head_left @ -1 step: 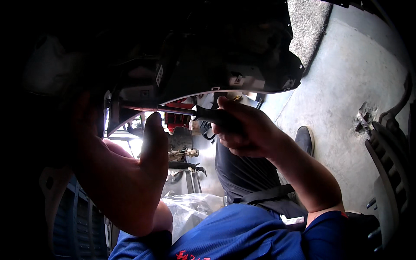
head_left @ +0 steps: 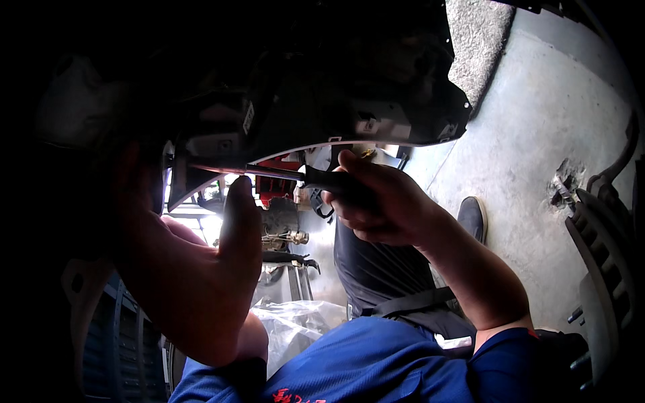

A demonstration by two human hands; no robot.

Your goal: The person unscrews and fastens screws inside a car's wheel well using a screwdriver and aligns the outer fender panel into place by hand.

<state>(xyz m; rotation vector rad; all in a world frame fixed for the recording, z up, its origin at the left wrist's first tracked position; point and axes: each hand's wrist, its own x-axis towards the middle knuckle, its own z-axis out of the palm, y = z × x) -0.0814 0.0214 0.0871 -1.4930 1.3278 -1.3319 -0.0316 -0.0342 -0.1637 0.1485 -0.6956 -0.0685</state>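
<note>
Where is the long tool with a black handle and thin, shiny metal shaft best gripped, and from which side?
Probably by the thick black handle, from the person's right, as the right hand does: it is wider than the slim shaft, which points left.

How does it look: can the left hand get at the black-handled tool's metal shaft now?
Probably yes: the left hand has its thumb tip just below the metal shaft, with nothing visible between, and the right hand grips only the black handle. Actual contact is unclear.
</note>
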